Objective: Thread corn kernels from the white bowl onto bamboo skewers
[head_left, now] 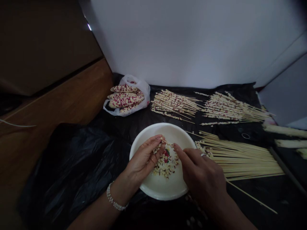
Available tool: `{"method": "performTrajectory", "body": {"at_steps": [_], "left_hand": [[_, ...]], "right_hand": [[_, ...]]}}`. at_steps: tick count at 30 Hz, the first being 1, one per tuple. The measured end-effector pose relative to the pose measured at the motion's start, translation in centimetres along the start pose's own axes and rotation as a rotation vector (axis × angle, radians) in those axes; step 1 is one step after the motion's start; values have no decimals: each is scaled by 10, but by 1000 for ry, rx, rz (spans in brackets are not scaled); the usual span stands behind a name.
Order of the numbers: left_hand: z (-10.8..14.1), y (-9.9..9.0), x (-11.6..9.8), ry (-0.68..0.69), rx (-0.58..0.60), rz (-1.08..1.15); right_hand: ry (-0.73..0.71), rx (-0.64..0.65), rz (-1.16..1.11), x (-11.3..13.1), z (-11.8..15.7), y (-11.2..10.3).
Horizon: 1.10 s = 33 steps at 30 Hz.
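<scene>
Over a white bowl (165,192), my left hand (143,158) is closed on corn kernels, its thumb and fingertips at the thin tip of a bamboo skewer (251,196). My right hand (203,172), with a ring on one finger, is wrapped round that skewer, whose long end sticks out behind the hand to the lower right. A few kernels appear to sit on the skewer near its tip. Loose cream and dark red corn kernels (165,171) lie in the bottom of the bowl. My right palm and some of its fingers are hidden from view.
A plastic bag (145,88) holds several speckled corn cobs (126,101). Two piles of kernel-threaded skewers (172,103) lie beyond the bowl. Bare skewers (247,159) are spread at right, near stripped cobs (287,131). Black plastic sheeting (83,166) lies underneath, against a white wall (179,41).
</scene>
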<state>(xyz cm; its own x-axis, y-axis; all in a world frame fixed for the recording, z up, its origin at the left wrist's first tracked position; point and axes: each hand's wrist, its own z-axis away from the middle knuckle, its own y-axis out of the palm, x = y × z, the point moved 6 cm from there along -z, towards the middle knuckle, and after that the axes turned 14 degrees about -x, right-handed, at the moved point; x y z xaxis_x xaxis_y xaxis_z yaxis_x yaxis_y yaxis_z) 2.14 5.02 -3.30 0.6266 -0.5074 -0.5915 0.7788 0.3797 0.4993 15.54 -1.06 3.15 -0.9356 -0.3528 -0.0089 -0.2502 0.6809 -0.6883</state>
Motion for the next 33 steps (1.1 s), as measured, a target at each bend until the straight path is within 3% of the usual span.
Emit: {"method": "performTrajectory", "body": {"at_steps": [23, 33], "left_hand": [[1, 0, 4, -58, -138, 41], [0, 1, 10, -99, -90, 49]], "right_hand": [[34, 19, -33, 3, 11, 8], [17, 12, -24, 4, 11, 7]]}}
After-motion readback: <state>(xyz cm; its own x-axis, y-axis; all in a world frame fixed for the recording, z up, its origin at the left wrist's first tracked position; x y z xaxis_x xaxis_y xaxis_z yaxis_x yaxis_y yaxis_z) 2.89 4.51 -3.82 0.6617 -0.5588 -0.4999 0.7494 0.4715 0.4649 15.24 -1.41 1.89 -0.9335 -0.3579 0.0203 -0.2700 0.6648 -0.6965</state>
